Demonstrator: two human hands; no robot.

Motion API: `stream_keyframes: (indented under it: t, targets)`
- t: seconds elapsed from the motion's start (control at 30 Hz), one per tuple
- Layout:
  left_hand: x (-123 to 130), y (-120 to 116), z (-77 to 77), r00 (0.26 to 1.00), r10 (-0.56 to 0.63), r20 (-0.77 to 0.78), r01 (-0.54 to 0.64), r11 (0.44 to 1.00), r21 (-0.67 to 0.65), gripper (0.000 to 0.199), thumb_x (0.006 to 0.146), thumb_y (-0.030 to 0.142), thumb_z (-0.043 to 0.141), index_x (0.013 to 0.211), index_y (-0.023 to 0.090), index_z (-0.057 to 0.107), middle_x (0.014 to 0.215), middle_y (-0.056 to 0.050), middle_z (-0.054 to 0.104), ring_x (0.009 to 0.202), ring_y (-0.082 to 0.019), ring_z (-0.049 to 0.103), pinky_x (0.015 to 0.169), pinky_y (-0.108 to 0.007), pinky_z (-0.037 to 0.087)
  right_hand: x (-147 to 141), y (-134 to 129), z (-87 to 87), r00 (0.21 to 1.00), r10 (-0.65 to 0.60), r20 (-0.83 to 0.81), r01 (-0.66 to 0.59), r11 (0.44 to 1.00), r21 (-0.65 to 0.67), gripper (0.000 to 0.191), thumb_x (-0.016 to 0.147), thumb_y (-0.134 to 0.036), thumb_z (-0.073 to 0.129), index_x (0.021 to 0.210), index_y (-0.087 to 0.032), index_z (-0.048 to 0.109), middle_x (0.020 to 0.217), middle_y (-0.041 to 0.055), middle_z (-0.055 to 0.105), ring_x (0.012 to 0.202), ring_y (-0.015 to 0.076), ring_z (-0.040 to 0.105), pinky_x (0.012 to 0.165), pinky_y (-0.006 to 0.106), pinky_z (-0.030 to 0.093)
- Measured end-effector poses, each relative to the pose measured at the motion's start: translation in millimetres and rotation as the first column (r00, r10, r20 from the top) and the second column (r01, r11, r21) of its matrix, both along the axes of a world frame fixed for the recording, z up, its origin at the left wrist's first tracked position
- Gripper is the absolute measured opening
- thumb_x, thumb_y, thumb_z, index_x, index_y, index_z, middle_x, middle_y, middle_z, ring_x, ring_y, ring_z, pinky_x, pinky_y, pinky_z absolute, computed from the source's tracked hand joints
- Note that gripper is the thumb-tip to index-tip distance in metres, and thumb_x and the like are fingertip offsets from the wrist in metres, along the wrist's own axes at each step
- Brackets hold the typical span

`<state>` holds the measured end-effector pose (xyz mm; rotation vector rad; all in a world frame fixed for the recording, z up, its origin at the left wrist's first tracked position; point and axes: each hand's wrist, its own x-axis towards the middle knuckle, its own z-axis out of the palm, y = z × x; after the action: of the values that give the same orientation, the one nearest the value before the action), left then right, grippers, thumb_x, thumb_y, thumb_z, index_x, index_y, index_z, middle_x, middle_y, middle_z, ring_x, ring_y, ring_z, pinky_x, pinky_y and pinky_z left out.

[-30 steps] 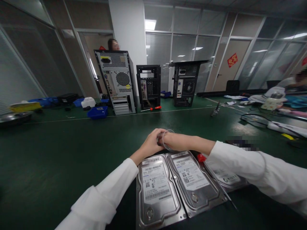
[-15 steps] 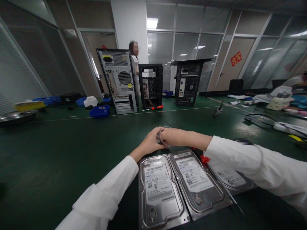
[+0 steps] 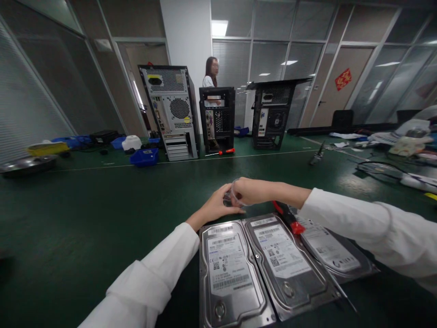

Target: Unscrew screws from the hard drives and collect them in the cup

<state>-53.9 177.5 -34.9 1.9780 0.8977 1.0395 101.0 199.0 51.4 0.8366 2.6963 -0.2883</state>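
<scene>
Beyond the hard drives, my left hand (image 3: 218, 203) is wrapped round a small clear plastic cup (image 3: 227, 198), whose rim shows as a loop. My right hand (image 3: 251, 192) is closed at the cup's mouth, fingers bent down into it. Whatever its fingertips pinch is hidden. Two silver hard drives (image 3: 232, 269) lie side by side, label up, in front of my wrists. A third hard drive (image 3: 336, 253) sits at the right, partly under my right sleeve. A red and black screwdriver (image 3: 290, 218) rests across the drives, its shaft pointing towards me.
Three computer cases, one silver (image 3: 174, 114) and two black (image 3: 218, 118), stand at the back. Near them lie another screwdriver (image 3: 225, 151) and a blue tray (image 3: 145, 157). A metal bowl (image 3: 27, 165) is far left, with cables (image 3: 382, 168) far right. A person (image 3: 210, 73) stands behind the cases.
My right hand has lifted slightly at the cup's mouth, and its fingers show more bent. The screwdriver handle is more exposed. In the background the person has moved right.
</scene>
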Motion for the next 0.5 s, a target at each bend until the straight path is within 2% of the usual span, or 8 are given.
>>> stream_keyframes:
  t: [0.17, 0.3, 0.4, 0.5]
  targets:
    - [-2, 2, -2.9, 0.995, -0.072, 0.064, 0.08, 0.987, -0.137, 0.077, 0.061, 0.034, 0.082, 0.125, 0.014, 0.044, 0.127, -0.011, 0.049, 0.115, -0.024, 0.05, 0.098, -0.035, 0.042, 4, 3, 2.6, 0.998, 0.01, -0.058, -0.013, 0.999, -0.053, 0.026, 0.091, -0.031, 0.054, 0.108, -0.012, 0.059, 0.108, 0.0075, 0.06, 0.093, 0.0184, 0.06, 0.08, 0.036, 0.053]
    - [-2, 3, -5.0, 0.988, -0.11, 0.113, 0.128, 0.978, -0.168, 0.076, 0.061, 0.031, 0.082, 0.125, 0.014, 0.043, 0.126, -0.012, 0.05, 0.118, -0.024, 0.049, 0.101, -0.036, 0.04, 5, 6, 4.6, 0.992, 0.001, -0.127, -0.018, 0.991, -0.134, 0.024, 0.09, -0.031, 0.056, 0.103, -0.011, 0.06, 0.102, 0.0062, 0.062, 0.089, 0.017, 0.061, 0.077, 0.034, 0.053]
    - [-2, 2, -6.2, 0.981, -0.123, 0.149, 0.15, 0.971, -0.187, 0.078, 0.061, 0.028, 0.082, 0.126, 0.013, 0.041, 0.127, -0.012, 0.05, 0.118, -0.023, 0.048, 0.102, -0.036, 0.04, 6, 8, 3.8, 0.974, -0.044, -0.222, -0.002, 0.98, -0.201, 0.02, 0.09, -0.029, 0.057, 0.095, -0.01, 0.061, 0.092, 0.0043, 0.063, 0.081, 0.0143, 0.062, 0.073, 0.031, 0.053]
    - [-3, 1, -5.9, 0.985, -0.104, 0.139, 0.133, 0.967, -0.216, 0.075, 0.062, 0.029, 0.082, 0.122, 0.012, 0.043, 0.125, -0.013, 0.051, 0.114, -0.022, 0.051, 0.1, -0.035, 0.042, 11, 9, 5.1, 0.927, -0.122, -0.354, 0.017, 0.959, -0.284, 0.012, 0.082, -0.021, 0.065, 0.083, -0.009, 0.065, 0.075, 0.0012, 0.064, 0.069, 0.0117, 0.061, 0.066, 0.026, 0.051]
